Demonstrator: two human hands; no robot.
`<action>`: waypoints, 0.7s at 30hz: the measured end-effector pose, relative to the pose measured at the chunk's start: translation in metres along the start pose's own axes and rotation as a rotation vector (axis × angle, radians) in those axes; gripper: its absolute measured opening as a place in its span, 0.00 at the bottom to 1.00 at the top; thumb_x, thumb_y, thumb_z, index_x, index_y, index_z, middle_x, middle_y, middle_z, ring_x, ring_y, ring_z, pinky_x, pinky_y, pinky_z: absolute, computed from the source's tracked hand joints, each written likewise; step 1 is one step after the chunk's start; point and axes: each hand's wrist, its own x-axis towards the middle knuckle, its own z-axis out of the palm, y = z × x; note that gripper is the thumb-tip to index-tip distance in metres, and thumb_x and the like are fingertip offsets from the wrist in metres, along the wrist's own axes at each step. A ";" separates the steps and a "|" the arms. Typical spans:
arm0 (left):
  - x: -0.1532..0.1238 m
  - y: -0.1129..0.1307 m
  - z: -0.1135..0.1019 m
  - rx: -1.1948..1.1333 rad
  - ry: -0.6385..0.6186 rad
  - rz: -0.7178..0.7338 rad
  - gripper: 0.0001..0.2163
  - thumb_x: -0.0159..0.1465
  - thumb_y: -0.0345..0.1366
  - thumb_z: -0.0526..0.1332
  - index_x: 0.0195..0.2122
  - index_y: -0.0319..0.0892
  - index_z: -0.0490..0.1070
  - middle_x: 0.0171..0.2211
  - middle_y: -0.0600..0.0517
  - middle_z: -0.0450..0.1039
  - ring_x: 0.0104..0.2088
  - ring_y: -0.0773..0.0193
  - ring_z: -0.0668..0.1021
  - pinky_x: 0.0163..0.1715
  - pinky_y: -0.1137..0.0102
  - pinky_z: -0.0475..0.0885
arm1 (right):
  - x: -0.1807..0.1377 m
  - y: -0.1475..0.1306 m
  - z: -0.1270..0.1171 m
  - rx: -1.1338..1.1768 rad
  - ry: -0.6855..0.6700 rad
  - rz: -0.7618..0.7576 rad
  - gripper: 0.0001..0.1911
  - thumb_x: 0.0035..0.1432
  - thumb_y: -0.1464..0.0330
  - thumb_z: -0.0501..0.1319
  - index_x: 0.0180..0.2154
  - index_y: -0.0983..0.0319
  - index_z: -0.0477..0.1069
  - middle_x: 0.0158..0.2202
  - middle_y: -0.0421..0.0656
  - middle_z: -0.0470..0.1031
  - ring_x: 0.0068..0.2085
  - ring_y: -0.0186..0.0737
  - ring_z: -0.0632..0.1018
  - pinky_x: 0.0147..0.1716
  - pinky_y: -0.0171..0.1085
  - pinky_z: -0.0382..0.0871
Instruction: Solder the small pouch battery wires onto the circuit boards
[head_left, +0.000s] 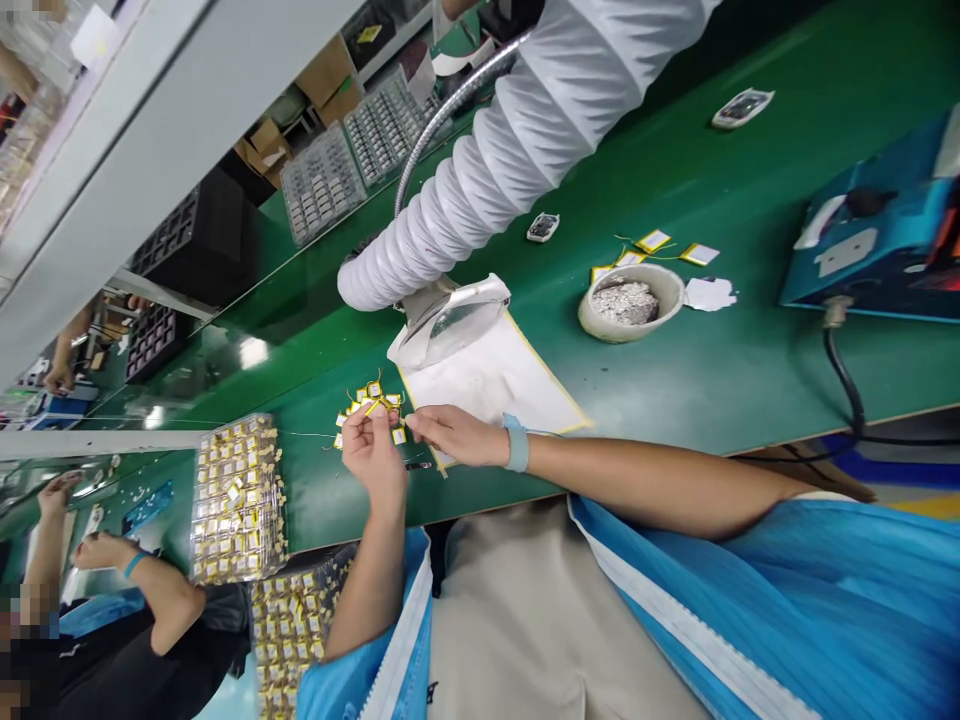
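Note:
My left hand point(373, 450) is closed in a pinch on a small yellow-taped part point(373, 407), held just above the green bench point(712, 360). My right hand point(454, 435), a blue band on its wrist, reaches in from the right with its fingertips pressed together close to the left hand; what they grip is too small to name. A little pile of the same yellow parts point(367, 392) lies right behind both hands. Next to it is a white mat point(495, 380) edged in yellow.
A magnifier lamp point(454, 318) and a white ribbed hose point(517, 140) hang over the mat. A bowl of silver scraps point(631, 300) and a blue machine point(877, 240) with a black cable stand to the right. Trays of yellow parts point(236, 500) lie left, near a co-worker's arm point(142, 580).

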 end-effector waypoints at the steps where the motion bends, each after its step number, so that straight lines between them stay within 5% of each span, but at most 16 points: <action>1: -0.007 -0.002 0.001 -0.001 -0.013 -0.008 0.19 0.62 0.51 0.78 0.46 0.46 0.79 0.38 0.52 0.82 0.35 0.65 0.84 0.42 0.68 0.80 | 0.001 0.001 0.001 0.014 -0.012 0.007 0.35 0.69 0.35 0.56 0.30 0.59 0.72 0.22 0.35 0.63 0.30 0.38 0.66 0.32 0.38 0.58; 5: -0.009 -0.016 0.003 -0.018 -0.040 -0.065 0.21 0.61 0.54 0.78 0.43 0.44 0.79 0.35 0.52 0.81 0.31 0.66 0.82 0.38 0.68 0.79 | 0.007 0.007 0.000 0.096 -0.026 0.043 0.32 0.67 0.38 0.61 0.29 0.59 0.71 0.21 0.35 0.62 0.28 0.36 0.64 0.30 0.37 0.56; 10: 0.032 -0.031 -0.007 0.039 -0.019 -0.076 0.24 0.65 0.59 0.72 0.47 0.43 0.79 0.35 0.52 0.80 0.32 0.66 0.82 0.39 0.67 0.79 | 0.012 0.009 -0.009 0.255 -0.004 0.123 0.29 0.65 0.42 0.66 0.27 0.58 0.69 0.19 0.32 0.57 0.23 0.32 0.58 0.24 0.36 0.52; 14: 0.055 -0.031 -0.024 0.217 -0.101 -0.045 0.23 0.61 0.53 0.78 0.48 0.41 0.83 0.37 0.49 0.82 0.35 0.64 0.83 0.40 0.68 0.79 | 0.013 -0.002 -0.023 0.390 0.079 0.161 0.26 0.65 0.42 0.66 0.32 0.58 0.69 0.20 0.29 0.52 0.22 0.31 0.54 0.23 0.35 0.50; 17: 0.066 -0.023 -0.060 0.388 -0.062 0.022 0.19 0.63 0.49 0.76 0.49 0.43 0.84 0.47 0.45 0.84 0.43 0.62 0.83 0.47 0.68 0.79 | 0.014 -0.009 -0.030 0.456 0.130 0.182 0.24 0.64 0.45 0.68 0.37 0.58 0.71 0.22 0.29 0.53 0.23 0.30 0.54 0.23 0.34 0.48; 21: 0.078 -0.006 -0.149 0.641 0.170 0.071 0.16 0.72 0.48 0.66 0.52 0.42 0.82 0.50 0.45 0.84 0.49 0.60 0.83 0.52 0.67 0.78 | 0.008 -0.014 -0.028 0.499 0.104 0.249 0.19 0.63 0.51 0.71 0.34 0.57 0.70 0.22 0.30 0.51 0.22 0.31 0.53 0.23 0.36 0.47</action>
